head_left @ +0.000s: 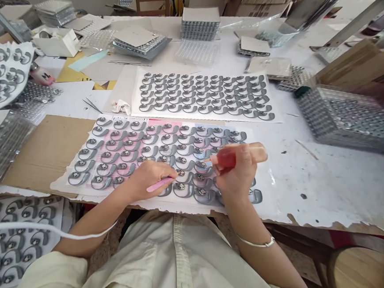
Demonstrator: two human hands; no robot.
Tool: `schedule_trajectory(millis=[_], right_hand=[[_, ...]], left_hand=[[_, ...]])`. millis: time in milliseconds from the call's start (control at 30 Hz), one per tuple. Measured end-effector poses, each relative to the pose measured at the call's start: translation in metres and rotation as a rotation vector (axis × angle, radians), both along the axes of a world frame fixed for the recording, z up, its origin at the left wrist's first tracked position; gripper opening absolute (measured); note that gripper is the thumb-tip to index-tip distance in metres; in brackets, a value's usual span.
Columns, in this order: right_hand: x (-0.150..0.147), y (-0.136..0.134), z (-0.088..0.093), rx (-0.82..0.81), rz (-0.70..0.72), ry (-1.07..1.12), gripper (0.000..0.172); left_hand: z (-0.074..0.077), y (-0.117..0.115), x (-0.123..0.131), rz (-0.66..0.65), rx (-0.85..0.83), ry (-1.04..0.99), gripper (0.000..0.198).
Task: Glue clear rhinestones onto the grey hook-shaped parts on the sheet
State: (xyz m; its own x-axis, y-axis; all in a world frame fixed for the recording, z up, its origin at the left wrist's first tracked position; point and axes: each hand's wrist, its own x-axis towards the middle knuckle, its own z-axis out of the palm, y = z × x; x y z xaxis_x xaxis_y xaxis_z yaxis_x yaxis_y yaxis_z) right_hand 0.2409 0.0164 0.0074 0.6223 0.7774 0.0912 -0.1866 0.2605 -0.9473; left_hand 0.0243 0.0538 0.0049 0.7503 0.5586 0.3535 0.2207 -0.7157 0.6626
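My left hand point(152, 176) is closed around a slim pink tool point(160, 184), its tip hidden by my fingers; it looks like tweezers. In my right hand point(237, 178) is a squeeze bottle point(227, 157) with red liquid, tilted so its thin nozzle points left. That nozzle is over a sheet point(62, 183) lying near the table's front edge. Rows of grey curved pieces point(102, 169), each with a small round shiny centre, cover the sheet. Both hands are above its front half, the left near the middle and the right toward the right end.
A second sheet of similar pieces point(204, 94) lies just behind. Clear trays point(356, 115) are stacked at right, and more stacks point(200, 23) stand at the back. Brown cardboard point(46, 149) and dark tweezers point(93, 105) lie to the left. A white cord point(52, 228) crosses my left forearm.
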Motion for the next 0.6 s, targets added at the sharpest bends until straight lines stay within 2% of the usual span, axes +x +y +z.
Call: schedule_trajectory(millis=[167,267,367,467,600], right_hand=[[0.008,0.004,0.004,-0.050,0.023,0.167,0.046],[0.012,0.005,0.008,-0.028,-0.008,0.194,0.045],[0.013,0.004,0.010,-0.011,0.019,0.183,0.042],[0.011,0.002,0.007,0.054,0.057,0.067,0.036],[0.006,-0.003,-0.002,0.119,0.085,-0.224,0.027]], left_hand=[[0.006,-0.015,-0.005,0.091,0.150,0.028,0.013],[0.008,-0.034,-0.007,0.153,0.233,-0.049,0.014],[0.004,-0.053,-0.005,0.180,0.285,-0.108,0.015],[-0.003,-0.065,0.000,0.191,0.346,-0.119,0.015],[-0.009,-0.069,0.004,0.195,0.400,-0.096,0.016]])
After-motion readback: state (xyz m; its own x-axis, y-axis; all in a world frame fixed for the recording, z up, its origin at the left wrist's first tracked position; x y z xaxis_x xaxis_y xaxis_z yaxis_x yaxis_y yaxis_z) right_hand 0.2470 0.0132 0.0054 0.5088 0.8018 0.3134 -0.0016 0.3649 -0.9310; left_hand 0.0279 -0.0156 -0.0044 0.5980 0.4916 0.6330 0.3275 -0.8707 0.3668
